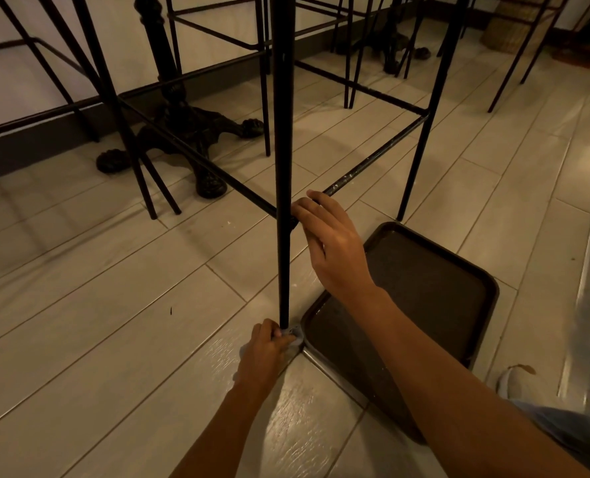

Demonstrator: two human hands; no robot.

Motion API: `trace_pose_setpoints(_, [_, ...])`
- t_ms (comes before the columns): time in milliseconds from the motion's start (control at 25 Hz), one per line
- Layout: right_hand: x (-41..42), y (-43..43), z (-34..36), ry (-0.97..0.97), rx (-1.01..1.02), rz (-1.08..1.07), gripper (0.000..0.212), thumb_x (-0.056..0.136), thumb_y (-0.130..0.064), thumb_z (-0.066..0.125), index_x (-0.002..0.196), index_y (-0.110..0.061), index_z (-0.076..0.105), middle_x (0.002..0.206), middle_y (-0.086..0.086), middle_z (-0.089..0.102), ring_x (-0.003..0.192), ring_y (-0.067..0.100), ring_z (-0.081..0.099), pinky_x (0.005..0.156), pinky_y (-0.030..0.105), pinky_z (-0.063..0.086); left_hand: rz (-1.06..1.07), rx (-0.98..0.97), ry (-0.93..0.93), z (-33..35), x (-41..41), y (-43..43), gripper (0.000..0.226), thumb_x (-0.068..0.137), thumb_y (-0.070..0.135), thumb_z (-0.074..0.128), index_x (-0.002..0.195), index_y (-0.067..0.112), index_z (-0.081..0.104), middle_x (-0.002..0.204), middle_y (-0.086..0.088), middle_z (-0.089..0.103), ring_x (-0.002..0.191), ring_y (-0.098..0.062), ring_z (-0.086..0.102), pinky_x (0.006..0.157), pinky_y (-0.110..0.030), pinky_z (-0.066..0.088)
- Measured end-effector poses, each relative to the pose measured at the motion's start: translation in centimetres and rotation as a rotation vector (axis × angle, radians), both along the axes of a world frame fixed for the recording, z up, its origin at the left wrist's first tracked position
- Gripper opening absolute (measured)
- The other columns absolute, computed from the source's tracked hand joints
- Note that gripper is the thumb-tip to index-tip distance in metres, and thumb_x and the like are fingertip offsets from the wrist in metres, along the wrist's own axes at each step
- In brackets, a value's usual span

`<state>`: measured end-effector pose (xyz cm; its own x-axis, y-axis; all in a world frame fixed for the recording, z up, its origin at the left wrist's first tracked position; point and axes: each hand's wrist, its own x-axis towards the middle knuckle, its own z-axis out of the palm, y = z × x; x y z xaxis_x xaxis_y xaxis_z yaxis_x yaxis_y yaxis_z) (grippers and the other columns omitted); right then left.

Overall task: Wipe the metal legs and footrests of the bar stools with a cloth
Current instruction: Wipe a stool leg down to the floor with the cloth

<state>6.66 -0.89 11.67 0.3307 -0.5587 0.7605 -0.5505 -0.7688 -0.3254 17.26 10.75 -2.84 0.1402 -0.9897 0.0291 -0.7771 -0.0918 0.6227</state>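
Left hand [264, 350] grip pinches the cloth [295, 334] around the stool leg [284, 167] foot, right hand [331, 246] grip closed on the footrest [373, 160] joint at 12 o'clock; the tray [424, 288] (touching at 3 o'clock) risks snagging the cloth.

No readable text or labels, though lighting is dim.

A single head-worn camera looks forward and down, close above the stool leg [283, 167] and floor [114, 305].

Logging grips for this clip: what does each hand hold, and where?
Left hand: cloth bunched round the stool leg's foot. Right hand: same leg, at its footrest joint.
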Motion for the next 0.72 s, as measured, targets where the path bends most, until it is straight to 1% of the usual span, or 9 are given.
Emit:
trace_pose_setpoints(40, [0.0, 0.0, 0.2, -0.008, 0.015, 0.01, 0.028, 0.087, 0.005, 0.051, 0.111, -0.003, 0.063, 0.113, 0.012, 0.065, 0.119, 0.027, 0.049, 0.105, 0.032, 0.037, 0.009, 0.072, 0.009, -0.5, 0.0, 0.0, 0.011, 0.084, 0.022, 0.063, 0.082, 0.021, 0.052, 0.094, -0.001, 0.05, 0.084, -0.016, 0.054, 0.066, -0.003, 0.04])
trace_pose_setpoints(160, [0.2, 0.2, 0.2, -0.01, 0.03, 0.015, 0.027, 0.088, 0.003, 0.05, 0.111, -0.003, 0.062, 0.113, 0.012, 0.065, 0.119, 0.027, 0.049, 0.105, 0.033, 0.038, 0.019, 0.044, 0.01, -0.2, -0.4, 0.1, 0.009, 0.083, 0.017, 0.064, 0.089, 0.018, 0.059, 0.093, 0.002, 0.049, 0.09, -0.018, 0.05, 0.071, -0.009, 0.044])
trace_pose_setpoints(200, [0.1, 0.1, 0.2, -0.012, 0.026, 0.022, 0.027, 0.088, 0.003, 0.05, 0.111, -0.003, 0.063, 0.113, 0.012, 0.065, 0.119, 0.027, 0.049, 0.105, 0.034, 0.038, 0.058, 0.103, 0.017, -0.5, -0.2, 0.1, 0.016, 0.078, 0.02, 0.07, 0.091, 0.019, 0.061, 0.091, 0.005, 0.049, 0.088, -0.014, 0.05, 0.067, -0.009, 0.045])
trace_pose_setpoints(280, [0.1, 0.0, 0.1, -0.017, 0.023, 0.016, 0.027, 0.087, 0.004, 0.051, 0.111, -0.002, 0.063, 0.113, 0.012, 0.065, 0.119, 0.028, 0.05, 0.105, 0.033, 0.038, -0.033, 0.104, -0.072, -1.2, 0.0, 0.0, 0.033, 0.065, 0.024, 0.082, 0.094, 0.03, 0.067, 0.092, 0.003, 0.054, 0.084, -0.014, 0.054, 0.063, -0.018, 0.051])
trace_pose_setpoints(320, [0.1, 0.0, 0.1, -0.018, 0.024, 0.009, 0.027, 0.087, 0.005, 0.052, 0.111, -0.002, 0.063, 0.113, 0.012, 0.065, 0.119, 0.028, 0.05, 0.105, 0.033, 0.038, -0.102, 0.081, -0.178, -1.7, 0.2, -0.1, 0.034, 0.069, 0.021, 0.079, 0.099, 0.033, 0.067, 0.098, -0.002, 0.056, 0.088, -0.019, 0.055, 0.065, -0.027, 0.054])
trace_pose_setpoints(400, [0.1, 0.0, 0.2, -0.014, 0.031, 0.013, 0.028, 0.086, 0.007, 0.052, 0.111, -0.002, 0.063, 0.113, 0.013, 0.065, 0.119, 0.028, 0.05, 0.105, 0.033, 0.038, -0.08, 0.166, -0.171, -1.4, 0.2, 0.0, 0.029, 0.087, 0.014, 0.057, 0.112, 0.029, 0.061, 0.118, -0.008, 0.049, 0.105, -0.026, 0.046, 0.083, -0.035, 0.048])
trace_pose_setpoints(480, [0.2, 0.0, 0.1, -0.013, 0.035, 0.003, 0.028, 0.086, 0.006, 0.052, 0.111, -0.002, 0.063, 0.113, 0.012, 0.065, 0.119, 0.028, 0.049, 0.106, 0.032, 0.037, -0.05, 0.119, -0.11, -1.6, -0.2, 0.2, 0.026, 0.091, 0.012, 0.048, 0.112, 0.023, 0.061, 0.119, -0.007, 0.046, 0.105, -0.024, 0.045, 0.085, -0.032, 0.044])
trace_pose_setpoints(600, [0.2, 0.1, 0.1, -0.018, 0.024, 0.0, 0.029, 0.086, 0.007, 0.053, 0.111, -0.003, 0.063, 0.113, 0.012, 0.065, 0.119, 0.027, 0.049, 0.107, 0.029, 0.035, -0.001, -0.033, -0.049, -1.1, -1.0, 0.8, 0.011, 0.089, 0.025, 0.055, 0.092, 0.014, 0.057, 0.101, -0.003, 0.052, 0.085, -0.016, 0.052, 0.068, -0.019, 0.04])
trace_pose_setpoints(720, [0.2, 0.1, 0.2, -0.013, 0.026, 0.005, 0.028, 0.086, 0.006, 0.052, 0.111, -0.003, 0.063, 0.112, 0.012, 0.065, 0.119, 0.026, 0.048, 0.107, 0.028, 0.034, 0.051, -0.034, -0.08, -1.1, -1.2, 0.4, 0.02, 0.087, 0.034, 0.057, 0.083, 0.016, 0.049, 0.09, -0.003, 0.049, 0.075, -0.012, 0.053, 0.059, -0.016, 0.035])
